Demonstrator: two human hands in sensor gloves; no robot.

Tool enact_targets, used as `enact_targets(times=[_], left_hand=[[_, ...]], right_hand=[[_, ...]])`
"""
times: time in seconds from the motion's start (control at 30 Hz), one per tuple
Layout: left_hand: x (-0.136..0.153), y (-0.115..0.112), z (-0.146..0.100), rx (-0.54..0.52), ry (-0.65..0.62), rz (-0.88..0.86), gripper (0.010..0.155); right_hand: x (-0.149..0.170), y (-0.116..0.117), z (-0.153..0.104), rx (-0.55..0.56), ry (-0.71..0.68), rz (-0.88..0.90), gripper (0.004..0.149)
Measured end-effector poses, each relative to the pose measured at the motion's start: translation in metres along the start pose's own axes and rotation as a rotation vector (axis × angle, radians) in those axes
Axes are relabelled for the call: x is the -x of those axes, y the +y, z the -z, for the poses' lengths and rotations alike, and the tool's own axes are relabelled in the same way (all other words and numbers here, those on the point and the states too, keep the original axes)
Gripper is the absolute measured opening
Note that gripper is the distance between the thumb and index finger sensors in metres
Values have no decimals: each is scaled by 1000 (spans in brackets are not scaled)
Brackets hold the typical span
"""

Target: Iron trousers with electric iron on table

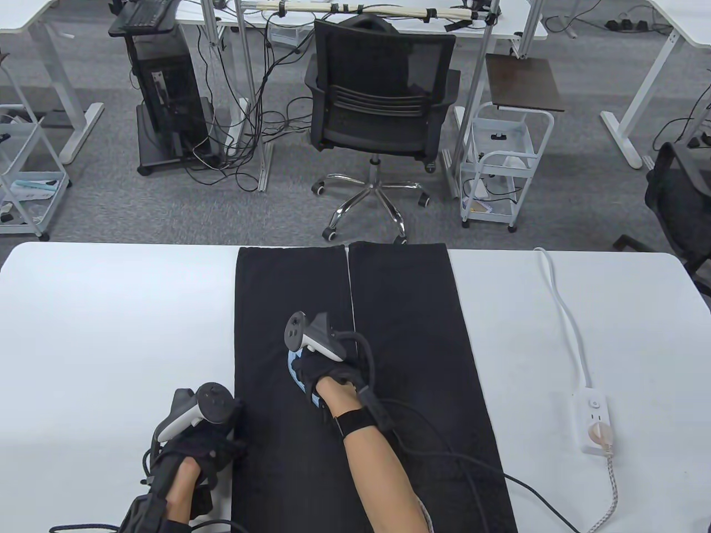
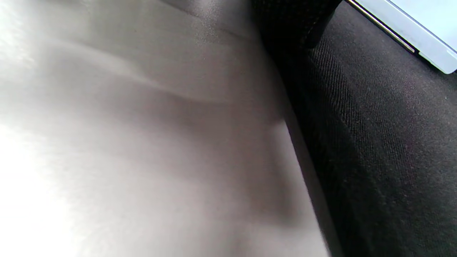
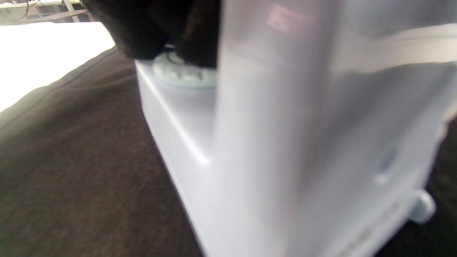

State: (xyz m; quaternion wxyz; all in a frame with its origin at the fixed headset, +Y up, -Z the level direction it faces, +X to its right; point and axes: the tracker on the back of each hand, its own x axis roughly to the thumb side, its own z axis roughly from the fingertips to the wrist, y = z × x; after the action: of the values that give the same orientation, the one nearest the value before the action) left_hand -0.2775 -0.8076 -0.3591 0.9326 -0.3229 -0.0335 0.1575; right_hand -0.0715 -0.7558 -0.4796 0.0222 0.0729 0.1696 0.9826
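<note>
Black trousers (image 1: 400, 311) lie flat along the middle of the white table (image 1: 111, 322), legs pointing away. My right hand (image 1: 325, 375) grips the handle of a pale blue and white electric iron (image 1: 295, 371) that stands on the left trouser leg. The right wrist view shows the iron's body (image 3: 285, 142) close up with gloved fingers (image 3: 192, 35) by its dial. My left hand (image 1: 203, 447) rests at the left edge of the trousers near the front. The left wrist view shows the trouser fabric (image 2: 385, 142), the table (image 2: 125, 142) and a corner of the iron (image 2: 421, 35).
A white power strip (image 1: 595, 423) lies on the table's right side, with a plug in it and its white cable (image 1: 566, 316) running to the far edge. A braided cord (image 1: 611, 494) leads off toward the front. A black office chair (image 1: 380, 100) stands beyond the table.
</note>
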Motion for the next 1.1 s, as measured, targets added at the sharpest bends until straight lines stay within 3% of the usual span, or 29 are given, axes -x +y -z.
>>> enact_targets(times=[0.23,0.57,0.73,0.87,1.1], left_hand=[[0,0,0,1,0,0,88],[0,0,1,1,0,0,88],[0,0,1,1,0,0,88],[0,0,1,1,0,0,88],[-1,-1,1,-2,-4,-1,88]], right_hand=[[-2,13,-33,-3,-154,-52,52],[-20,52,-136,-23,-472,-177,52],[-25,66,-173,-35,-578,-217,52],[-26,70,-184,-32,-611,-231,52],[-25,63,-166,-43,-562,-192,52]])
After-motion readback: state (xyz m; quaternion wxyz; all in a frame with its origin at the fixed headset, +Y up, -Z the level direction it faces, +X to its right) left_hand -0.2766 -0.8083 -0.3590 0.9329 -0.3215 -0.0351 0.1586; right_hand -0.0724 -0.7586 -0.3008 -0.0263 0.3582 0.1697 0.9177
